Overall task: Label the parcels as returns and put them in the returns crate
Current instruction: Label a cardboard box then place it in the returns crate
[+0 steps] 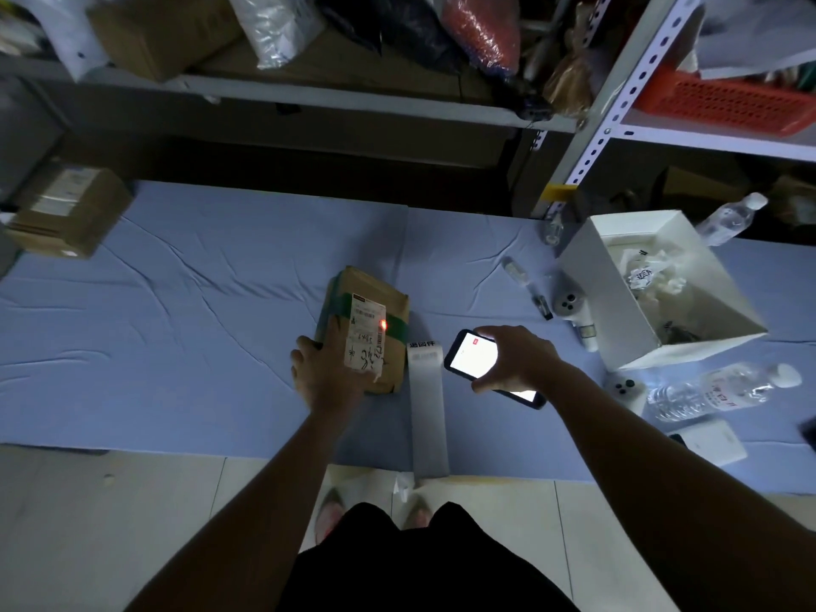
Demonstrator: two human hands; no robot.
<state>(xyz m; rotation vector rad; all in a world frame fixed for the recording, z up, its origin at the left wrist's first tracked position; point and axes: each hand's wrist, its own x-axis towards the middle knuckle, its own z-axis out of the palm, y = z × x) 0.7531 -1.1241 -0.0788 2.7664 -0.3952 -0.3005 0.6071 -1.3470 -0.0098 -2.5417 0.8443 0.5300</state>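
Observation:
A brown cardboard parcel (pixel 375 302) with green tape and a white shipping label lies on the blue cloth (pixel 198 324). A red light spot glows on its label. My left hand (pixel 324 373) rests on the parcel's near left corner, gripping it. My right hand (pixel 514 357) holds a phone (pixel 474 360) with a lit white screen, just right of the parcel. Between parcel and phone a long white strip of return labels (pixel 426 417) runs toward me.
An open white box (pixel 587 254) with crumpled paper stands at the right, with plastic bottles (pixel 724 390), small white devices and a pen around it. Another cardboard parcel (pixel 66 205) sits far left. Metal shelving with bags and an orange-red crate (pixel 724 103) rises behind.

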